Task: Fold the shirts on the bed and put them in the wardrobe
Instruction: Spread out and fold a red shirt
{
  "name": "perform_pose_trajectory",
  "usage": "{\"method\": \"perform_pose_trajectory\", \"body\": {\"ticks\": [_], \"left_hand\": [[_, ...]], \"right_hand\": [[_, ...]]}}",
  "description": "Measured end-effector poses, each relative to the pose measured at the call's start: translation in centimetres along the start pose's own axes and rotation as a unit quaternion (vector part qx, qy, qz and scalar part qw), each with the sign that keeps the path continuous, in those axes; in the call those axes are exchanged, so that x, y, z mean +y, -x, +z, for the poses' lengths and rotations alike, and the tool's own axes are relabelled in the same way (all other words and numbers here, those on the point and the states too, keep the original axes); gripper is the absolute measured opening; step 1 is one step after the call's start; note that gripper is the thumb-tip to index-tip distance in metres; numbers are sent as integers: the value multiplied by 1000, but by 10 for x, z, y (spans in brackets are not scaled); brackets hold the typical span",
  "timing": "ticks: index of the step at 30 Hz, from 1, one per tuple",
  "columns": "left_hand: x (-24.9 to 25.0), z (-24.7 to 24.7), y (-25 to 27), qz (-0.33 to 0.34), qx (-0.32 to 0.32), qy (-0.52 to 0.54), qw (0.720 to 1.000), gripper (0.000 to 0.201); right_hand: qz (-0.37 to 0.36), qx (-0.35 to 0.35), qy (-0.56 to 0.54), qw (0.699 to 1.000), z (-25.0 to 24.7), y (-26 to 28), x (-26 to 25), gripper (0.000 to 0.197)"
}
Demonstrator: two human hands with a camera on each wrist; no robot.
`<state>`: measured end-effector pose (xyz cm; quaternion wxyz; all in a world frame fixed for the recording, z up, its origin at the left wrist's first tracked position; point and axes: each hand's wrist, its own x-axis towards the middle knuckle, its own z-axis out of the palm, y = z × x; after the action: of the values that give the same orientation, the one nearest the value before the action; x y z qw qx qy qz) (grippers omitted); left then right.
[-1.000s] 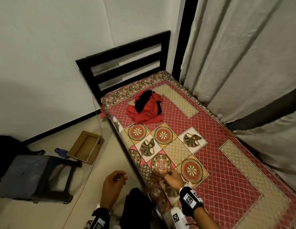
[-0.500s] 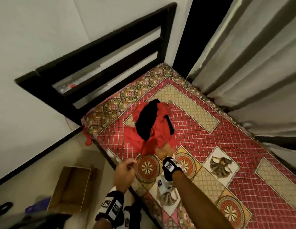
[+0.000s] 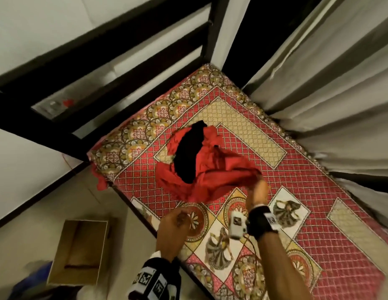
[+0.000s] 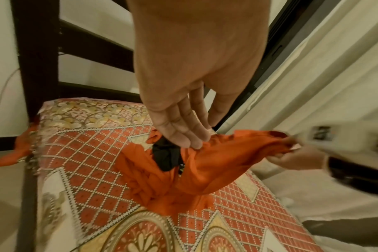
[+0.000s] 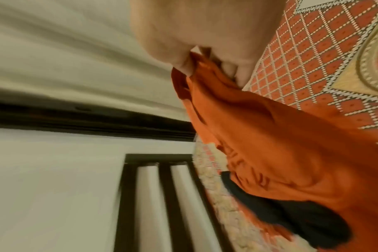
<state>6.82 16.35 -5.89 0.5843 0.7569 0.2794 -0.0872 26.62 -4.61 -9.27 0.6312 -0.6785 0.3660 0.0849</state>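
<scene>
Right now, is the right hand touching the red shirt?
Touching. In the right wrist view the right hand pinches an edge of the red shirt, lifting it off the bed.

Bare patterned bed (image 3: pixel 318 213) lies open from 3 to 5 o'clock of the red shirt (image 3: pixel 214 180). The dark headboard (image 3: pixel 123 83) blocks 10 to 12 o'clock, curtains (image 3: pixel 329 94) wall off 1 to 2 o'clock, and a cardboard box (image 3: pixel 80 252) sits on the floor at 8 o'clock.
</scene>
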Motion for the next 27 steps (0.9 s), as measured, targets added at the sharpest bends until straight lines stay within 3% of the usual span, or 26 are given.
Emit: {"method": "perform_pose_trajectory", "body": {"ticks": [2, 6, 11, 14, 17, 21, 23, 27], "left_hand": [[29, 8, 6, 34, -10, -5, 999, 12], [93, 30, 29, 50, -23, -47, 997, 23], [201, 73, 103, 164, 52, 3, 985, 47], [272, 107, 183, 261, 66, 52, 962, 60], [331, 145, 268, 363, 13, 102, 926, 69], [394, 193, 355, 399, -69, 160, 900, 74], [415, 211, 383, 414, -83, 135, 896, 68], [437, 242, 427, 435, -152, 104, 881, 23]], "right_hand": [[-27, -57, -91, 994, -50, 45, -45, 34], [-131, -59, -120, 982, -118, 114, -122, 32], [-336, -151, -164, 915, -203, 214, -239, 19], [-424, -213, -117, 872, -277, 271, -276, 19], [-501, -231, -9, 834, -352, 314, -290, 18], [-558, -273, 91, 778, -455, 349, -306, 16], [-580, -276, 123, 756, -504, 364, -313, 21], [-595, -232, 152, 754, -592, 373, -322, 19]]}}
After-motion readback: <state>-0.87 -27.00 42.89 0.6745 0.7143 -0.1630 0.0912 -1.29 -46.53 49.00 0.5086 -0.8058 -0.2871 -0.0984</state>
